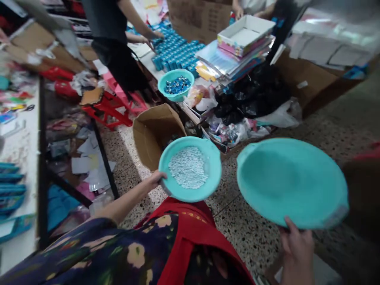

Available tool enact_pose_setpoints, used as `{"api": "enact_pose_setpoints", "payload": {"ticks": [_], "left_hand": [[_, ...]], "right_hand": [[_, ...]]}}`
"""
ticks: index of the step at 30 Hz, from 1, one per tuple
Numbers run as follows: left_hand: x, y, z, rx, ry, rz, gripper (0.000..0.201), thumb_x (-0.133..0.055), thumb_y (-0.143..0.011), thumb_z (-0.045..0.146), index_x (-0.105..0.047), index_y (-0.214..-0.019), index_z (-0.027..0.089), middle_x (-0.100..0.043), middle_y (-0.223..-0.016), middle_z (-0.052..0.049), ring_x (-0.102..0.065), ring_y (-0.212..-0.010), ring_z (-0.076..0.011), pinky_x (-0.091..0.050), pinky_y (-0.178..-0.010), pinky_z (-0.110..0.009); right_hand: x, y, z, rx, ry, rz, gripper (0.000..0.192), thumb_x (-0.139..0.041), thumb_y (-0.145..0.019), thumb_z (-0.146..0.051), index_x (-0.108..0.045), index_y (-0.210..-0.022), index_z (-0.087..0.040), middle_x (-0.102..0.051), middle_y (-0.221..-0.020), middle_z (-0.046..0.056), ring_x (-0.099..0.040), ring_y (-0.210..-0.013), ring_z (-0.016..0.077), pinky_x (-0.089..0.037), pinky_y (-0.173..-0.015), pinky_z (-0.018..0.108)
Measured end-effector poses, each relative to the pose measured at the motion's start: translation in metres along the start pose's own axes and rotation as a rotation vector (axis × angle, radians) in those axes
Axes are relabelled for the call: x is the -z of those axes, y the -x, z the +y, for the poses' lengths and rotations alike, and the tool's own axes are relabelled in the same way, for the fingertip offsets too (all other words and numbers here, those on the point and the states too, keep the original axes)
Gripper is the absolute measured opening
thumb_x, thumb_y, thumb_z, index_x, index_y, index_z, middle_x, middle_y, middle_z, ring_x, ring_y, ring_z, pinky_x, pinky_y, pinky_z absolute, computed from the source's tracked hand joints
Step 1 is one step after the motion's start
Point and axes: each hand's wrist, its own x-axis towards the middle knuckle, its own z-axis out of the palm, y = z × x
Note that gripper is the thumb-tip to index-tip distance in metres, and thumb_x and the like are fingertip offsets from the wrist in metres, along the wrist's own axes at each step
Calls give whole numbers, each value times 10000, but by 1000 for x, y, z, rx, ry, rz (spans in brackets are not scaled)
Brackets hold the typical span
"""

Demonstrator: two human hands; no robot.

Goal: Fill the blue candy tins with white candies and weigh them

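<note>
Gripping round teal plastic basin of white pellets (190, 169), left hand (156, 179), right hand (297, 242) clasping empty smooth basin (292, 183)

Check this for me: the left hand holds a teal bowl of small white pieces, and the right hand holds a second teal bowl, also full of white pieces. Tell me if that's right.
One detail is off. The head view shows the right hand gripping the larger teal bowl by its rim, but that bowl is empty. The rest stands: the left hand holds the smaller teal bowl with small white pieces inside.
</note>
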Motion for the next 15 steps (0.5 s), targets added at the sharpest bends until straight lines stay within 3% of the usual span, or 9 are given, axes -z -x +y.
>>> {"api": "enact_pose_setpoints", "payload": {"ticks": [2, 3, 7, 9, 12, 15], "left_hand": [[47, 19, -15, 61, 151, 182, 391, -587, -475, 38, -596, -862, 96, -646, -672, -45, -604, -607, -184, -536, -564, -292], [67, 28, -24, 85, 215, 262, 388, -583, -489, 37, -586, -871, 98, -643, -671, -38, -600, -591, -175, -538, -559, -287], [123, 45, -55, 148, 411, 488, 319, -567, -525, 11, -540, -818, 134, -611, -640, 12, -559, -508, -116, -518, -520, -223], [139, 44, -68, 167, 516, 558, 312, -569, -516, -4, -537, -786, 151, -609, -628, 28, -548, -483, -103, -510, -504, -205], [151, 34, -84, 202, 647, 591, 332, -601, -491, 8, -561, -771, 180, -624, -611, 41, -576, -496, -125, -520, -508, -220], [148, 19, -94, 246, 691, 586, 308, -652, -492, 77, -561, -743, 231, -645, -599, 50, -626, -559, -165, -542, -568, -254]], "right_hand": [[-60, -23, -23, -30, -27, -72, 487, -869, -450, -344, -643, -878, -288, -699, -1099, 34, -670, -909, 230, -611, -619, 369], [-98, -27, -36, -69, -34, -196, 487, -865, -442, -309, -638, -871, -260, -702, -1082, 33, -666, -874, 202, -615, -632, 347], [-279, 1, -95, -172, -126, -674, 414, -797, -523, -150, -612, -887, -218, -701, -905, -16, -636, -771, 132, -620, -649, 308], [-378, 27, -122, -236, -141, -797, 329, -712, -622, -61, -582, -886, -208, -680, -827, -31, -621, -740, 122, -626, -657, 324], [-517, 54, -160, -242, -154, -861, 273, -631, -730, -18, -561, -938, -180, -657, -825, -21, -619, -748, 119, -634, -679, 347], [-627, 57, -189, -213, -158, -818, 359, -611, -772, -14, -510, -1085, -158, -625, -950, -10, -619, -831, 115, -630, -711, 355]]}}
